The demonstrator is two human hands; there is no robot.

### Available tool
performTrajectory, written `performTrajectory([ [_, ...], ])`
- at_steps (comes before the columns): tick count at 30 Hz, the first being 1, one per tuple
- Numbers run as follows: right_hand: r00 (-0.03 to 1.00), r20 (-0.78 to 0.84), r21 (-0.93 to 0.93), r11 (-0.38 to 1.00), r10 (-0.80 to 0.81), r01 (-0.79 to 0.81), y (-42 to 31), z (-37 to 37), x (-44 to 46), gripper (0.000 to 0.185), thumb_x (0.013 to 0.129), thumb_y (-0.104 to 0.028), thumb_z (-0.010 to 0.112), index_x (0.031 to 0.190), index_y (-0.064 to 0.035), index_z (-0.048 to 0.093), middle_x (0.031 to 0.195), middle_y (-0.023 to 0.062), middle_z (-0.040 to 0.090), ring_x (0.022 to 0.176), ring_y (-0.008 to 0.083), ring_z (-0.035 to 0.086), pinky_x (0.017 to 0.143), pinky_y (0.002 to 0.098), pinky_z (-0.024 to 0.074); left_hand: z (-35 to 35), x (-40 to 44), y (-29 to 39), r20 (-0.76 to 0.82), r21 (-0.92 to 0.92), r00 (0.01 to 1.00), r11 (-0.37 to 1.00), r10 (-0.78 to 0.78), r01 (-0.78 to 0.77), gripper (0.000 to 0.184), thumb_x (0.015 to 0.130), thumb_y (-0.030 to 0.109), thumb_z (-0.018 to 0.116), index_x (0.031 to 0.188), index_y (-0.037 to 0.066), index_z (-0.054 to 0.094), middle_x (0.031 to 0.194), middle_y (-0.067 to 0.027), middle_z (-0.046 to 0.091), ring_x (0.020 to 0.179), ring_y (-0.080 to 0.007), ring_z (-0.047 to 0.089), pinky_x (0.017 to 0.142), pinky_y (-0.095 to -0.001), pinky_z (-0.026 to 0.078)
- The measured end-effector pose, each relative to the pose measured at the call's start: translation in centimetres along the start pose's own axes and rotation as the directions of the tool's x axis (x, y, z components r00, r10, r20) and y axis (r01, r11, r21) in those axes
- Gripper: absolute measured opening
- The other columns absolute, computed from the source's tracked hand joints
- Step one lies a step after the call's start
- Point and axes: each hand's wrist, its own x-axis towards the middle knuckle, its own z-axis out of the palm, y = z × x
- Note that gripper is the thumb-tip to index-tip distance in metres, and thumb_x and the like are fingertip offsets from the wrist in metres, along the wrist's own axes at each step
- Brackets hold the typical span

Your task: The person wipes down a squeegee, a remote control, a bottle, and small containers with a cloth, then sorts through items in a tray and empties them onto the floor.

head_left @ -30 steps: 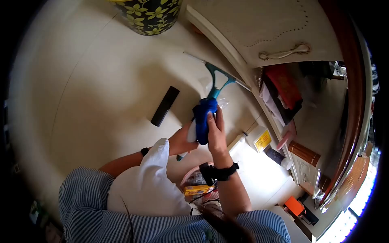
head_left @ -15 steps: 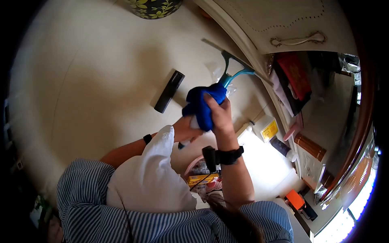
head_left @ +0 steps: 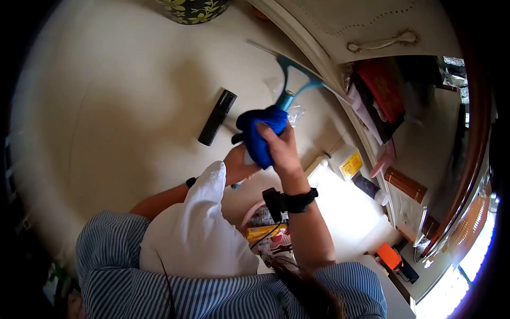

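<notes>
A teal squeegee [head_left: 286, 97] with a long thin blade slants up and away from me over the pale floor. My right hand [head_left: 284, 149] is closed round a bright blue cloth [head_left: 258, 139], which is wrapped about the squeegee's handle just below its forked head. Lower down, my left hand [head_left: 238, 162] grips the handle; its fingers are largely hidden behind the cloth and the right hand. A bit of the handle's teal end shows below the left hand.
A black oblong object [head_left: 218, 117] lies on the floor. Right stands a cream cabinet [head_left: 380, 21] with an open shelf of folded items. Nearby are a box with a yellow label [head_left: 350, 164], a pink basket of packets [head_left: 255, 215] and a patterned pot [head_left: 195, 11].
The squeegee and both hands have shifted slightly up and left in view. The cloth stays wrapped round the handle under my right hand. The background has also shifted slightly.
</notes>
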Motion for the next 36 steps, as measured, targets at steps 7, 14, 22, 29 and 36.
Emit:
performTrajectory([
  [7, 0.976, -0.183, 0.045, 0.991, -0.116, 0.126, -0.8, -1.7, -1.9, 0.033, 0.089, -0.013, 0.065, 0.115, 0.0030, 0.052, 0.100, 0.0101, 0.065, 0.089, 0.0158, 0.062, 0.079, 0.0282, 0.0518, -2.2, 3.9, -5.0, 0.007, -0.218, 0.886, 0.866, 0.463, -0.450, 0.077, 0.085, 0.043, 0.061, 0.143, 0.006, 0.026, 0.132, -0.0124, 0.048, 0.125, -0.0251, 0.045, 0.102, -0.0352, 0.038],
  [14, 0.969, 0.237, -0.226, 0.974, 0.065, -0.010, 0.6, 1.2, -2.5, 0.047, 0.085, -0.019, 0.072, 0.119, 0.0047, 0.051, 0.100, 0.0089, 0.063, 0.091, 0.0150, 0.061, 0.083, 0.0288, 0.0492, -4.3, 0.6, 4.5, 0.098, -0.234, 0.953, 0.937, 0.287, -0.258, 0.036, 0.100, 0.032, 0.042, 0.114, 0.002, 0.055, 0.111, -0.0090, 0.060, 0.113, -0.0183, 0.052, 0.106, -0.0339, 0.032],
  [22, 0.906, 0.337, -0.389, 0.914, 0.257, -0.115, 5.8, -1.1, -7.5, 0.058, 0.087, -0.028, 0.070, 0.128, 0.0026, 0.043, 0.109, 0.0096, 0.059, 0.098, 0.0145, 0.056, 0.088, 0.0295, 0.0468, -5.8, 1.5, 4.8, -0.308, -0.584, 0.899, 0.684, 0.312, -0.437, 0.025, 0.095, 0.032, 0.053, 0.084, 0.009, 0.048, 0.089, -0.0064, 0.057, 0.097, -0.0214, 0.057, 0.095, -0.0394, 0.045],
  [29, 0.966, 0.183, -0.109, 0.980, 0.183, -0.165, 1.5, 0.4, -7.1, 0.056, 0.089, -0.030, 0.067, 0.126, 0.0054, 0.043, 0.104, 0.0083, 0.059, 0.095, 0.0124, 0.055, 0.085, 0.0282, 0.0479, -2.0, 1.5, 3.2, -0.130, -0.681, 0.963, 0.684, 0.237, -0.260, 0.027, 0.095, 0.035, 0.054, 0.090, 0.010, 0.045, 0.072, 0.0003, 0.042, 0.066, -0.0123, 0.042, 0.063, -0.0278, 0.038],
  [36, 0.953, 0.252, -0.175, 0.977, 0.166, -0.124, 2.9, -1.1, -8.5, 0.063, 0.088, -0.031, 0.069, 0.131, 0.0061, 0.040, 0.113, 0.0097, 0.058, 0.103, 0.0157, 0.055, 0.091, 0.0311, 0.0460, -0.1, 1.6, 2.8, -0.166, -0.587, 0.908, 0.701, 0.384, -0.404, 0.018, 0.100, 0.025, 0.046, 0.092, 0.010, 0.043, 0.073, -0.0012, 0.042, 0.061, -0.0127, 0.045, 0.057, -0.0277, 0.040],
])
